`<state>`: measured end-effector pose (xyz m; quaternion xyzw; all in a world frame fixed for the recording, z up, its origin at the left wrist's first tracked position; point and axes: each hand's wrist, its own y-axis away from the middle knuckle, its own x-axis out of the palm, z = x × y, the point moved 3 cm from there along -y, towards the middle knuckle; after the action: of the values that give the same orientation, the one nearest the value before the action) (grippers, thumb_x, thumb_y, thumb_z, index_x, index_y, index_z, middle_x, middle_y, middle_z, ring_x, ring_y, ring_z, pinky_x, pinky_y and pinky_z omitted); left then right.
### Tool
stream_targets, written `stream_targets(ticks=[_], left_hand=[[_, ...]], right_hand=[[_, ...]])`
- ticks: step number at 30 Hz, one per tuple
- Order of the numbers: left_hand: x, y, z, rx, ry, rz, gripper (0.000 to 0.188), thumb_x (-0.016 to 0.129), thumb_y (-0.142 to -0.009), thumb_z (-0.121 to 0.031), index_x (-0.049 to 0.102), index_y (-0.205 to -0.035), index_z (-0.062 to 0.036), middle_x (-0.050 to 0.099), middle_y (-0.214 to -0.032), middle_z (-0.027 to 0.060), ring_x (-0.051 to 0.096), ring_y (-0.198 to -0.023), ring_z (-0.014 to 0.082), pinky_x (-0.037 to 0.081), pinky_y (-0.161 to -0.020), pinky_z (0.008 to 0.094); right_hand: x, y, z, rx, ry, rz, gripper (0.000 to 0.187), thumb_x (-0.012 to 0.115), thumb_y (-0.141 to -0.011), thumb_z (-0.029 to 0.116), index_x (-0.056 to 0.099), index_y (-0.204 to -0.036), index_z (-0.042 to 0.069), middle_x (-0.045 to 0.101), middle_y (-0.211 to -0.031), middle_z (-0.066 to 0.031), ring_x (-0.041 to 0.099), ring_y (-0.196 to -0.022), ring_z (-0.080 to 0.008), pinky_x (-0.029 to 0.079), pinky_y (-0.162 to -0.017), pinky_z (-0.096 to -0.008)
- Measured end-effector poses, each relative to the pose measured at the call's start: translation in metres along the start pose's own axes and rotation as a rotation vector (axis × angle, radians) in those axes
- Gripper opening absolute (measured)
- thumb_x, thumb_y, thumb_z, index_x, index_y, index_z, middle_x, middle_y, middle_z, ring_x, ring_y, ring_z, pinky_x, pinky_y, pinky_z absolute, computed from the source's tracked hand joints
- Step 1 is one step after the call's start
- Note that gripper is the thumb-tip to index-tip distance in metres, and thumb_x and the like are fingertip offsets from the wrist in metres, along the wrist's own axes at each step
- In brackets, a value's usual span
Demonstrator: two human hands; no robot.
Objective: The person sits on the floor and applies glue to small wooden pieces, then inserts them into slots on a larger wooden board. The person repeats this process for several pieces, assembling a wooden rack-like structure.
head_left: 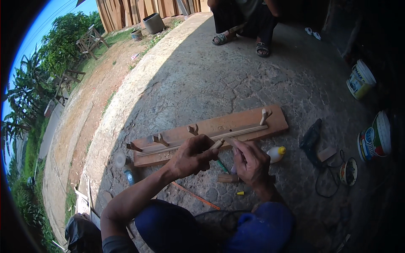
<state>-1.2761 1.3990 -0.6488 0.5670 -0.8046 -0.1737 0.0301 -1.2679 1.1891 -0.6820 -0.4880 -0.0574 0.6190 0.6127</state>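
My left hand (190,158) is closed around a short wooden peg (217,144), with its pale end sticking out past my fingers toward the right. Close beside that end, my right hand (253,163) pinches a thin, flat, pale piece (230,141); its kind is too small to make out. Just beyond both hands a thick wooden plank (270,117) lies on the ground. On it rests a narrow wooden rail (242,129) with several wooden pegs, such as the upright one (265,116) near its right end. Below my hands sit a small wood block (228,178) and a green stick (222,165).
Right of my right hand is a white bottle with a yellow top (276,154). Farther right are a corded power drill (311,141), a small bowl (349,172) and two buckets (362,79). An orange strip (196,196) lies near my knees. Another person (242,17) sits ahead.
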Motion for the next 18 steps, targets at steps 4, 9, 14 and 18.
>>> stream_targets(ticks=[4, 9, 14, 18], left_hand=[[0.000, 0.001, -0.002, -0.039, 0.006, -0.005, 0.032, 0.062, -0.103, -0.030, 0.058, -0.110, 0.0001, 0.071, -0.091, 0.0081, 0.065, -0.062, 0.0105, 0.050, -0.045, 0.0236], [0.001, -0.001, 0.001, -0.019, 0.044, 0.033, 0.035, 0.057, -0.105, -0.031, 0.059, -0.114, 0.0020, 0.072, -0.093, 0.0093, 0.065, -0.065, 0.0112, 0.051, -0.048, 0.0245], [-0.002, 0.000, 0.002, -0.028, 0.055, 0.060, 0.041, 0.052, -0.107, -0.035, 0.058, -0.117, 0.0039, 0.071, -0.096, 0.0095, 0.062, -0.067, 0.0108, 0.050, -0.049, 0.0252], [-0.004, 0.002, 0.004, 0.003, 0.155, 0.046, 0.040, 0.054, -0.106, -0.034, 0.060, -0.115, 0.0040, 0.073, -0.092, 0.0120, 0.062, -0.057, 0.0109, 0.049, -0.048, 0.0242]], right_hand=[[-0.002, 0.001, -0.001, 0.005, -0.027, -0.028, 0.030, 0.070, -0.086, 0.001, 0.066, -0.116, 0.003, 0.067, -0.092, -0.0125, 0.070, -0.078, -0.0313, 0.057, -0.066, -0.0391], [0.003, 0.003, 0.003, -0.022, -0.006, 0.018, 0.029, 0.069, -0.086, 0.001, 0.066, -0.115, 0.003, 0.067, -0.093, -0.0128, 0.070, -0.078, -0.0309, 0.057, -0.065, -0.0388], [0.001, 0.001, 0.005, -0.041, -0.025, -0.010, 0.030, 0.069, -0.086, 0.000, 0.065, -0.116, 0.002, 0.068, -0.092, -0.0133, 0.071, -0.078, -0.0312, 0.057, -0.066, -0.0389], [0.006, 0.002, 0.006, -0.030, -0.045, 0.009, 0.029, 0.069, -0.087, 0.000, 0.065, -0.116, 0.001, 0.068, -0.093, -0.0135, 0.071, -0.079, -0.0312, 0.057, -0.066, -0.0390]])
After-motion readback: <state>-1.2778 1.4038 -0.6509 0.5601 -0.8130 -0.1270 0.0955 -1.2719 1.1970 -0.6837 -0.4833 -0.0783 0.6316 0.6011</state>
